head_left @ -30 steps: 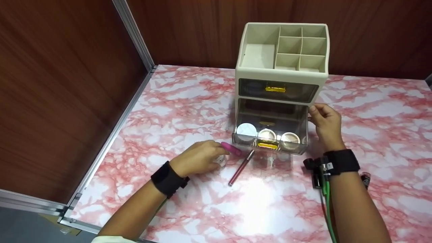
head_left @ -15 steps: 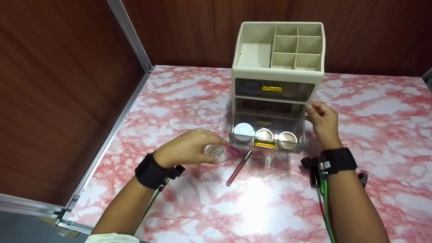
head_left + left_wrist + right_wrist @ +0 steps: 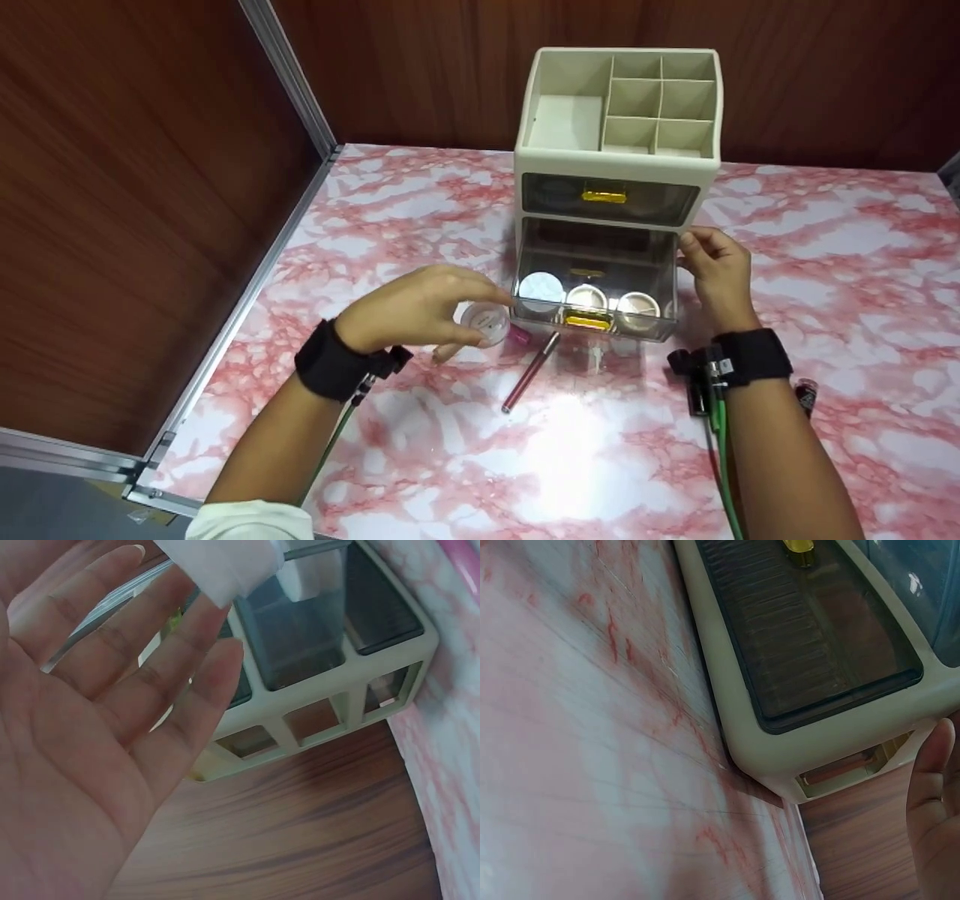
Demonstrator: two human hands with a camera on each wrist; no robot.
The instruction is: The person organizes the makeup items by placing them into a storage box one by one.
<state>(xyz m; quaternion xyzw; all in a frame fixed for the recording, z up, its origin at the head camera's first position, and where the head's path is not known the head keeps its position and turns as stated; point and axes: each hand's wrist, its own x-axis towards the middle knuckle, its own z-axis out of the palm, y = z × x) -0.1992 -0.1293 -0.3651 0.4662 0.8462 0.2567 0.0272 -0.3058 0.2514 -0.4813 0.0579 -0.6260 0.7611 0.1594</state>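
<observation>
My left hand (image 3: 427, 307) pinches a small round jar with a clear lid (image 3: 486, 324) between thumb and fingers, just left of the pulled-out drawer (image 3: 600, 326). In the left wrist view, a whitish part of the jar (image 3: 229, 566) shows beyond the fingertips. A cream drawer organizer (image 3: 622, 161) stands ahead; its pulled-out drawer contains three round jars, one with a pale blue-white top (image 3: 541, 291). My right hand (image 3: 721, 274) touches the organizer's right side, fingertips partly hidden. A pink tube (image 3: 519, 334) lies partly behind the held jar.
A slim dark-red stick (image 3: 531, 373) with a silvery end lies in front of the drawer. A small dark bottle (image 3: 806, 396) is beside my right forearm. The upper drawer (image 3: 609, 199) is closed. A wood-grain panel (image 3: 165, 225) borders the marbled table on the left.
My left hand has come off the pink tube and moved slightly back and up with the round jar, toward the drawer. The right hand keeps its place at the organizer.
</observation>
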